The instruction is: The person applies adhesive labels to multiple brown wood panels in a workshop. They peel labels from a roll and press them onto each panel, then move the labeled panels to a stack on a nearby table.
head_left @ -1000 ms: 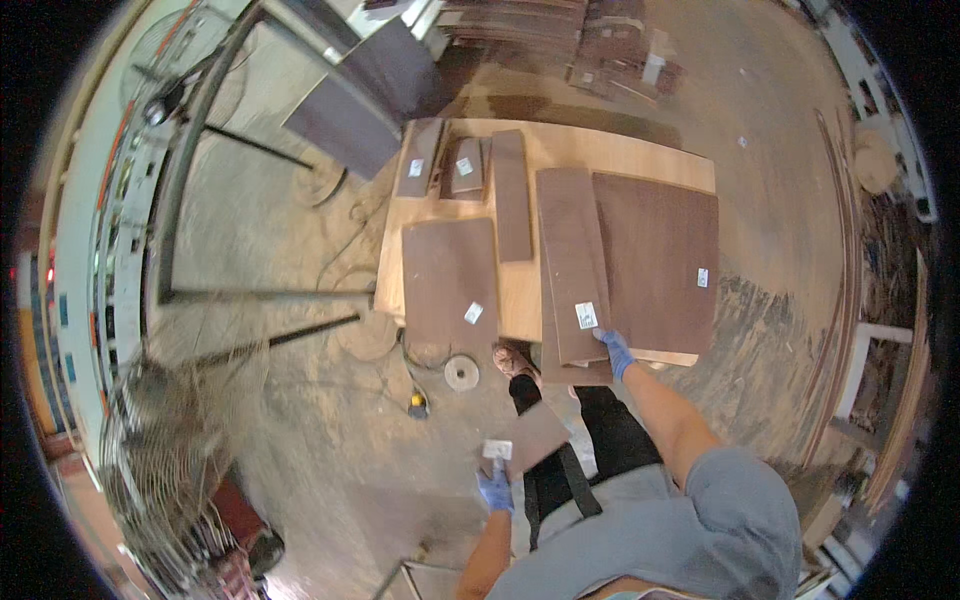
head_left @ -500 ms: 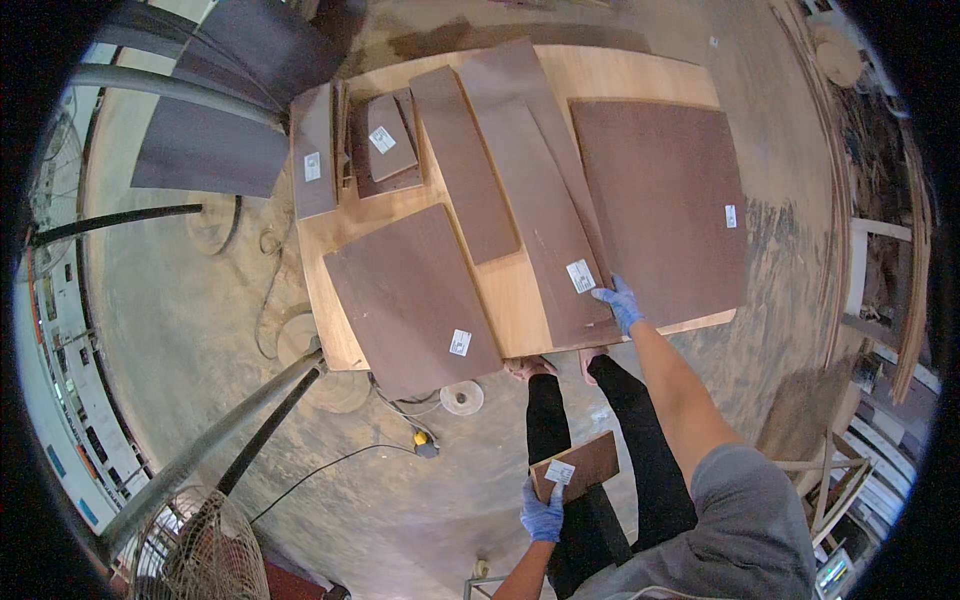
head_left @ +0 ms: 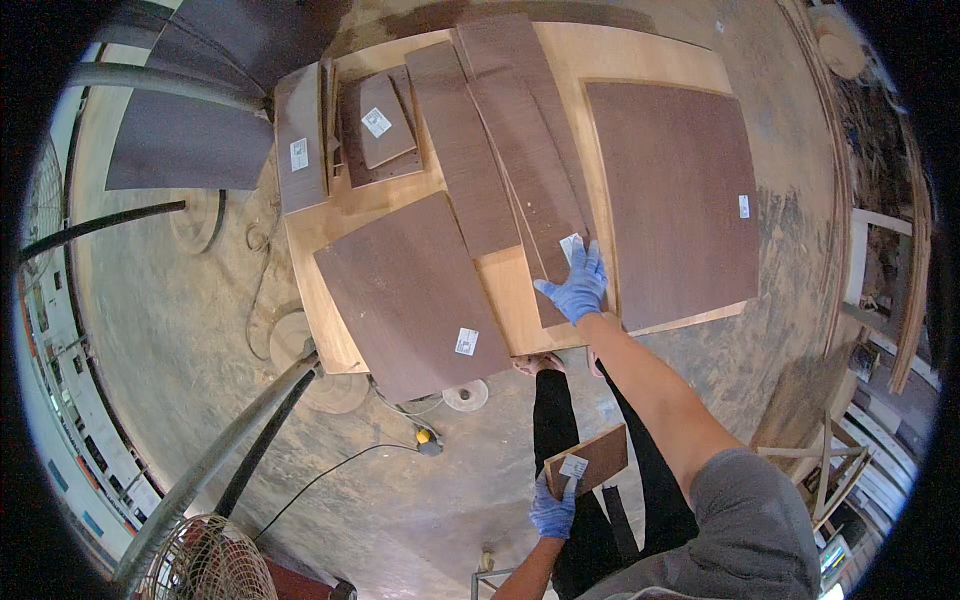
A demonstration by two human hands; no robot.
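Note:
My left hand (head_left: 553, 510), in a blue glove, is closed round one end of a small brown wooden board (head_left: 603, 462) with a white label, held in front of my legs. My right hand (head_left: 578, 287), gloved too, lies with fingers spread on the near end of a long narrow brown board (head_left: 530, 185), partly over its label. That board rests on another long brown board (head_left: 493, 40). Beside them on a pale plywood sheet (head_left: 640, 62) are a large brown panel (head_left: 680, 200) to the right and a labelled panel (head_left: 405, 300) at the near left.
Smaller labelled boards (head_left: 398, 155) are stacked at the far left. A grey pole (head_left: 235, 430) and a wire-guard fan (head_left: 200, 565) stand at the lower left. A cable with a yellow-and-black connector (head_left: 429, 440) lies on the floor. Wood strips (head_left: 830, 200) line the right.
My right hand has moved left from the long boards' edge onto the upper one. That board's near end has shifted left. My left hand still holds the small board.

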